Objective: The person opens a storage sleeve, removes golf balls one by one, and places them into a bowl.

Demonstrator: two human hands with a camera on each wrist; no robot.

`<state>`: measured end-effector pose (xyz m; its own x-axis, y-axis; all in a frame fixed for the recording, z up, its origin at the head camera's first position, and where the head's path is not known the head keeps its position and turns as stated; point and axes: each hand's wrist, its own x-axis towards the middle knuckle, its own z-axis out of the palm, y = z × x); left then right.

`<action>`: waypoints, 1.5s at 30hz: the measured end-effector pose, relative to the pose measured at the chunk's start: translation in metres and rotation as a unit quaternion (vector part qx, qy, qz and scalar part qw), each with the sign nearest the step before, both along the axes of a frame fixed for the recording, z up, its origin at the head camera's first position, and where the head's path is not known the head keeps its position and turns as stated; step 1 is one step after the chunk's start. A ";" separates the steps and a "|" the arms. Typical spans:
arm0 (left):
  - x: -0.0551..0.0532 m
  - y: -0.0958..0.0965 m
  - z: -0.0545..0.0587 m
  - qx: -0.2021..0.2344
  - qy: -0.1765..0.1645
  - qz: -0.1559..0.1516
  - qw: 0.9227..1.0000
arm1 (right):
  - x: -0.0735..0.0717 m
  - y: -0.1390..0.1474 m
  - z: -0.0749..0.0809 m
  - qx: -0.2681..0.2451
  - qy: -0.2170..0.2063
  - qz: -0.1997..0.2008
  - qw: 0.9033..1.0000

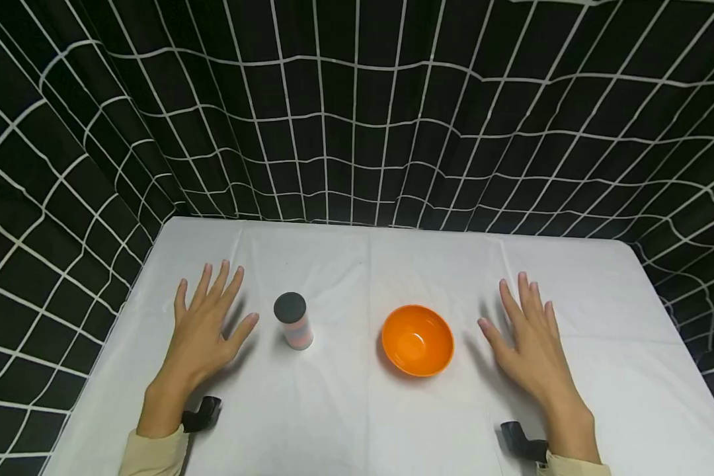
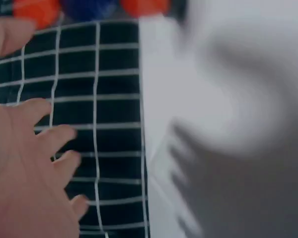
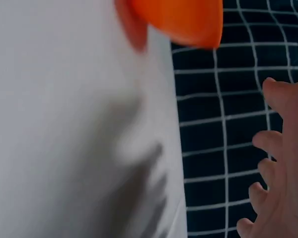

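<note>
My left hand (image 1: 205,337) is held over the left part of the table, fingers spread, with nothing in it. Just right of its thumb stands a clear cylindrical container (image 1: 298,332) with a dark grey lid (image 1: 289,307). Orange and blue round shapes (image 2: 88,7) show through its side at the top of the left wrist view. An orange bowl (image 1: 418,340) sits upright right of the middle, and no contents show inside. To the right of the bowl is my right hand (image 1: 532,357), palm down, fingers extended, holding nothing. In the right wrist view, part of the bowl (image 3: 186,20) appears at the top.
A white cloth (image 1: 333,410) covers the table. Black curtains with a white grid (image 1: 357,132) rise behind it and along both sides. Each wrist wears a black camera mount, one at the left wrist (image 1: 202,414) and one at the right wrist (image 1: 522,441).
</note>
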<state>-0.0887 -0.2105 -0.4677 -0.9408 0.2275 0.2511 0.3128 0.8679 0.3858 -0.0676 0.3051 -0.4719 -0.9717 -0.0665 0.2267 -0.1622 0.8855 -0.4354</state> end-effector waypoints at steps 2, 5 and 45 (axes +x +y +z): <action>0.001 0.009 0.001 0.035 -0.029 -0.030 0.999 | 0.004 -0.009 0.004 -0.023 0.006 0.011 1.000; 0.001 0.023 0.001 0.097 -0.080 -0.064 0.990 | 0.005 -0.024 0.011 -0.048 0.020 0.031 0.998; 0.006 0.082 0.009 0.206 -0.132 -0.159 0.956 | 0.011 -0.159 0.059 -0.256 -0.072 0.253 0.930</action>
